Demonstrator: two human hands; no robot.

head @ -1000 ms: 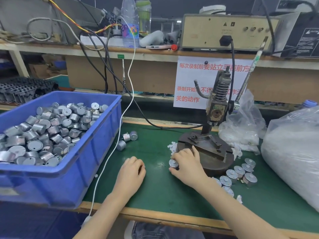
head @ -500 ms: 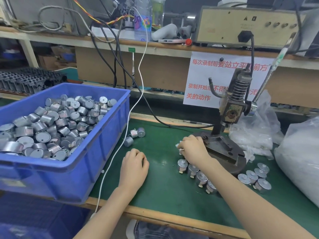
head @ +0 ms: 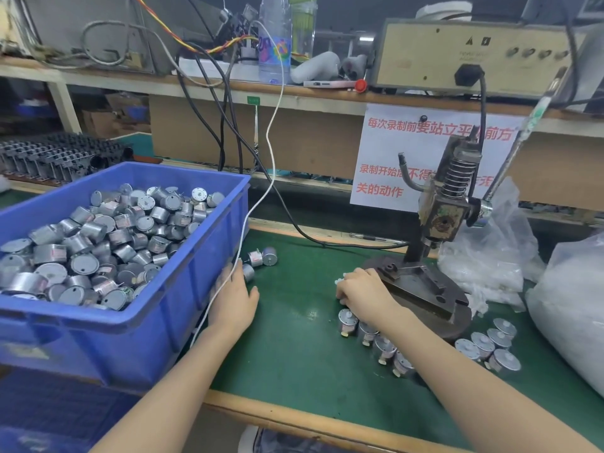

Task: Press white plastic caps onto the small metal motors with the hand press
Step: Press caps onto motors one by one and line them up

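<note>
Where the green mat (head: 294,354) runs toward the bench's front edge, a short row of small metal motors (head: 369,331) lies in front of the hand press (head: 441,217), partly hidden by the person's right forearm. A second cluster of motors (head: 490,344) stands on end to the front right of the press. The right hand (head: 362,291) sits at the left foot of the press's round base, fingers curled down over a scatter of white plastic caps (head: 340,282); I cannot tell whether it pinches one. The left hand (head: 233,299) lies well to the left of the press, flat with fingers straight, holding nothing, and a white cable (head: 271,152) crosses its back. Just beyond its fingertips are three loose motors (head: 261,256). Farther left of the press stands a blue bin (head: 147,322) heaped with motors. Clear bags (head: 490,256) of white parts sit to the right of the press, and a paper sign (head: 392,152) with red writing hangs behind it.
</note>
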